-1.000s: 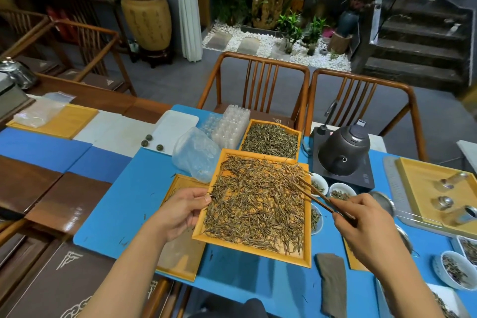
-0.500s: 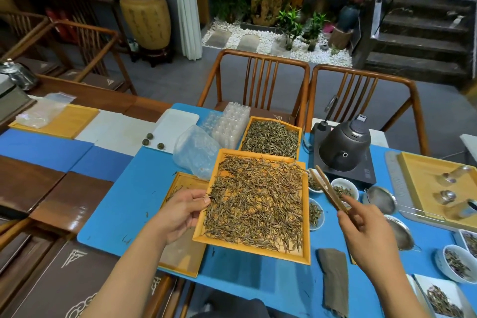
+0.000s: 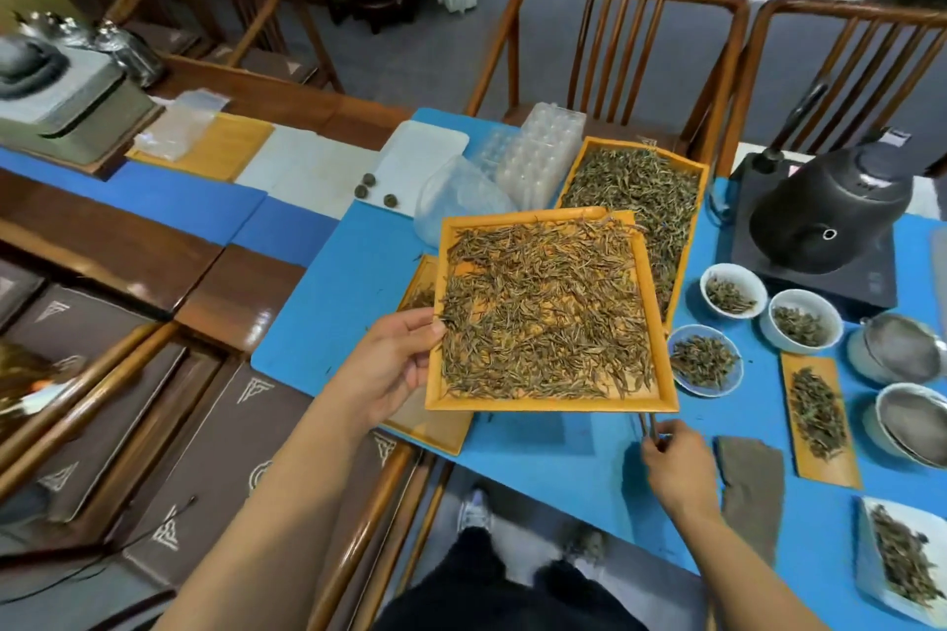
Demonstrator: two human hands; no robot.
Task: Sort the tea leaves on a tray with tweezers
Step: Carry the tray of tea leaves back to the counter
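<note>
A long wooden table (image 3: 153, 266), seen from above, has a bright blue mat (image 3: 563, 451) laid along its near right part, likely to catch stray leaves. A second orange tray of greener tea (image 3: 635, 185) and a dark rounded kettle on a black base (image 3: 825, 215) sit at the far side. Above the mat, a rectangular orange wooden tray (image 3: 551, 404) spread thinly with brown, needle-shaped tea leaves (image 3: 543, 313) appears lifted and angled, probably to bring the leaves closer for picking. The left hand (image 3: 394, 369) grips the tray's left edge, thumb on top. The right hand (image 3: 676, 466), just below the tray's near right corner, pinches slim dark tweezers (image 3: 651, 428) upright, tips apparently hidden under the tray. Three small white bowls of sorted leaves (image 3: 733, 292) wait to the right.
</note>
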